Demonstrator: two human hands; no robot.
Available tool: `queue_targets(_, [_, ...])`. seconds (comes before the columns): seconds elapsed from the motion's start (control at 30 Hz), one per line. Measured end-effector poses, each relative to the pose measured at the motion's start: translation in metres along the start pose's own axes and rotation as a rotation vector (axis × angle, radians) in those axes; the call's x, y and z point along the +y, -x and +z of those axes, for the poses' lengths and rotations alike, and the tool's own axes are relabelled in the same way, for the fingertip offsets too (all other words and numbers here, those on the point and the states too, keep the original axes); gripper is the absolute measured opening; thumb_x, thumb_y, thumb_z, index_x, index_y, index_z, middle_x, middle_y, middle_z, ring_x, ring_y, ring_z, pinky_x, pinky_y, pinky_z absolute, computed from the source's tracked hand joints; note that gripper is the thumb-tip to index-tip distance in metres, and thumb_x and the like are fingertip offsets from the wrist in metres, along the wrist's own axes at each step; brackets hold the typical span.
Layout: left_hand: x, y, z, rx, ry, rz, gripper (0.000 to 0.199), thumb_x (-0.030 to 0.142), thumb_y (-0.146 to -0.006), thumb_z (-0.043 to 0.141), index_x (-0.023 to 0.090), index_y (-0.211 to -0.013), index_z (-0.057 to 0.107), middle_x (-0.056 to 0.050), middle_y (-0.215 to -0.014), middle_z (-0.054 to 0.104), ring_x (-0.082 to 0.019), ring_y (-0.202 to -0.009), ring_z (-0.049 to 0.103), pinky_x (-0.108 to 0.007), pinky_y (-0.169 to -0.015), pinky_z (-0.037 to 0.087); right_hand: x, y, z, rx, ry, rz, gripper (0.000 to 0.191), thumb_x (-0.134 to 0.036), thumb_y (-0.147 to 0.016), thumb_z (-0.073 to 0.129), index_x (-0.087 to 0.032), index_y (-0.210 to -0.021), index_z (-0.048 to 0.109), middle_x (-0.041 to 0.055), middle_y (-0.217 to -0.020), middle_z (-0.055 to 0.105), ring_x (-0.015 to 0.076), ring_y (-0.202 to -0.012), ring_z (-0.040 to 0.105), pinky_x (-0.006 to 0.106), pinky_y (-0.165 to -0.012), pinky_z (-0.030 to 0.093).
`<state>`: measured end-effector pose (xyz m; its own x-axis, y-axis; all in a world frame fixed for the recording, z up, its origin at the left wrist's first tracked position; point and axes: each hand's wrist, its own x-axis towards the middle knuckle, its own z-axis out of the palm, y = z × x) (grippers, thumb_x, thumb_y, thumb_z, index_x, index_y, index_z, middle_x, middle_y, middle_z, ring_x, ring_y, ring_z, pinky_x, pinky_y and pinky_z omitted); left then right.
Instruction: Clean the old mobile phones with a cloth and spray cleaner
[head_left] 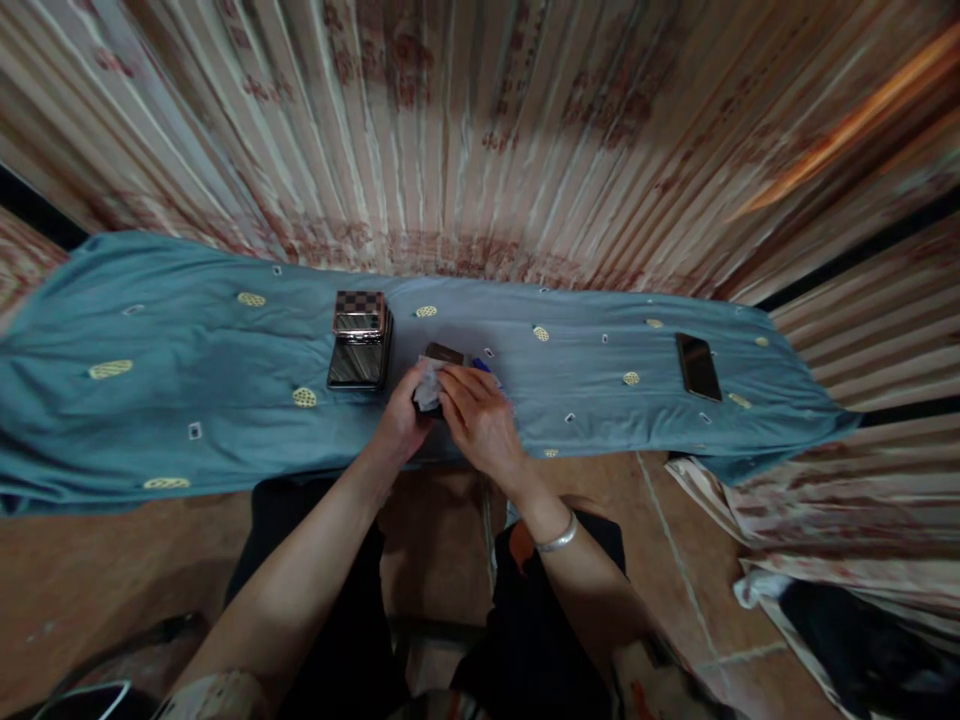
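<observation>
At the table's front edge my left hand (403, 418) is closed round a dark, flat phone (446, 353), largely covered by my hands. A crumpled whitish-grey wiping cloth (429, 384) lies over its face. My right hand (480, 415) pinches the cloth and presses it against the phone, fingers bent together. Just beyond my right fingers a small blue item (484, 366) rests on the sheet, partly hidden, its kind unclear. To the left of my hands sits a stack of shiny dark phones (358, 362), with a checkered one (360, 305) on top.
Another black phone (699, 367) lies face up toward the right end. A blue-green patterned sheet (585, 400) covers the long table. Pleated curtains (465, 150) hang right behind it. A dark bundle (862, 640) lies on the floor at lower right.
</observation>
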<state>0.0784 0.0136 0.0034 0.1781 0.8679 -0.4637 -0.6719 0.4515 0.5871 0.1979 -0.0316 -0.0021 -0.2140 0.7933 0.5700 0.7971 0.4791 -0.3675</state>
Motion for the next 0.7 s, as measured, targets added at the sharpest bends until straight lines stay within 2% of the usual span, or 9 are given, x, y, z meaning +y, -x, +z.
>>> queue_targets(0.13, [0.001,-0.002,-0.006,-0.008,-0.032,0.006,0.038,0.047,-0.097,0.058,0.019,-0.075,0.07,-0.002,-0.07,0.072,-0.013,-0.061,0.065,-0.022,-0.061,0.052,-0.007,0.006,0.002,-0.065,0.018,-0.022,0.039,-0.013,-0.101,0.045,-0.017,-0.132,0.068,0.0139,-0.133,0.069,0.0262,-0.128,0.06,0.045,-0.112,0.052])
queue_targets(0.2, [0.0,-0.003,-0.008,0.004,-0.045,-0.012,0.043,0.051,-0.097,0.055,0.018,-0.076,0.071,-0.003,-0.071,0.072,-0.014,-0.061,0.065,-0.024,-0.06,0.051,-0.008,0.007,0.004,-0.079,0.012,-0.03,0.04,-0.011,-0.1,0.045,-0.017,-0.132,0.068,0.0143,-0.133,0.069,0.0263,-0.128,0.06,0.046,-0.113,0.052])
queue_targets(0.27, [-0.003,-0.005,-0.009,0.042,-0.033,-0.023,0.04,0.048,-0.098,0.054,0.017,-0.078,0.071,-0.003,-0.072,0.072,-0.013,-0.062,0.065,-0.024,-0.061,0.05,-0.006,0.007,0.005,-0.085,0.003,-0.031,0.042,-0.01,-0.1,0.044,-0.018,-0.133,0.068,0.0142,-0.134,0.069,0.0259,-0.129,0.06,0.046,-0.113,0.052])
queue_targets(0.37, [-0.01,-0.007,-0.01,0.082,-0.023,0.015,0.027,0.034,-0.096,0.056,0.017,-0.079,0.07,0.0,-0.07,0.071,-0.012,-0.062,0.063,-0.022,-0.065,0.05,0.002,0.006,0.007,-0.057,0.0,-0.007,0.041,-0.01,-0.1,0.043,-0.016,-0.132,0.068,0.0151,-0.134,0.069,0.0255,-0.129,0.06,0.045,-0.113,0.052])
queue_targets(0.5, [-0.02,-0.008,-0.013,-0.01,-0.141,0.092,0.013,0.022,-0.087,0.062,0.017,-0.078,0.07,0.002,-0.072,0.071,-0.012,-0.071,0.064,-0.021,-0.072,0.049,0.018,0.002,0.008,0.01,0.007,0.059,0.041,-0.013,-0.1,0.043,-0.016,-0.132,0.068,0.0138,-0.132,0.07,0.0259,-0.126,0.062,0.048,-0.113,0.051])
queue_targets(0.7, [-0.024,-0.002,-0.011,-0.076,-0.274,0.134,0.011,0.026,-0.082,0.063,0.02,-0.079,0.072,-0.001,-0.077,0.073,-0.019,-0.086,0.067,-0.026,-0.079,0.051,0.026,0.002,0.007,0.021,-0.013,0.11,0.041,-0.014,-0.101,0.043,-0.017,-0.135,0.066,0.0162,-0.136,0.067,0.027,-0.128,0.06,0.049,-0.112,0.052])
